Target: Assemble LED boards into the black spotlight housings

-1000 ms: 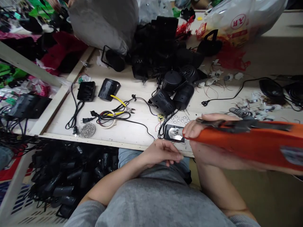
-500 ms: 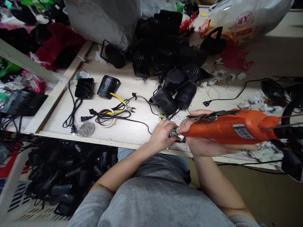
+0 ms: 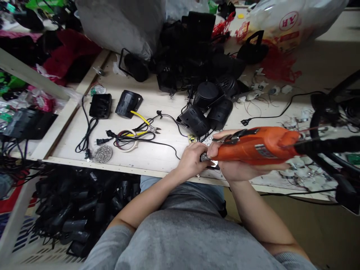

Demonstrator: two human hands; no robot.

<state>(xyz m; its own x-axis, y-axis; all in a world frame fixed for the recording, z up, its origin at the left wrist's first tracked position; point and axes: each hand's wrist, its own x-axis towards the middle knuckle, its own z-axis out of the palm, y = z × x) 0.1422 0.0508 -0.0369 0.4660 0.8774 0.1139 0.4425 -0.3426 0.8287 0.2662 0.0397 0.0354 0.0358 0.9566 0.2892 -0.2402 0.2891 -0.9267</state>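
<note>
My right hand (image 3: 239, 170) is wrapped around an orange electric screwdriver (image 3: 255, 146), held nearly level with its tip pointing left. Close to that tip, my left hand (image 3: 192, 159) is closed on a small dark part at the bench's front edge; fingers cover most of it, so its kind is unclear. A bright metallic piece (image 3: 214, 163) shows between the two hands. Just behind my left hand lie a small yellow circuit board (image 3: 192, 138) and several small silvery pieces (image 3: 208, 141). Black cylindrical housings (image 3: 195, 120) with cords stand behind these.
Yellow-handled cutters (image 3: 146, 122) lie among black cords on the left, near a round dish of screws (image 3: 102, 153). A white crate (image 3: 22, 217) full of black parts stands below. White wired parts (image 3: 300, 170) and a dark cable (image 3: 326, 145) are at right.
The orange screwdriver and my right hand have shifted slightly left, toward my left hand. The dark cable behind the screwdriver has swung into a different position. My left hand stays about where it was.
</note>
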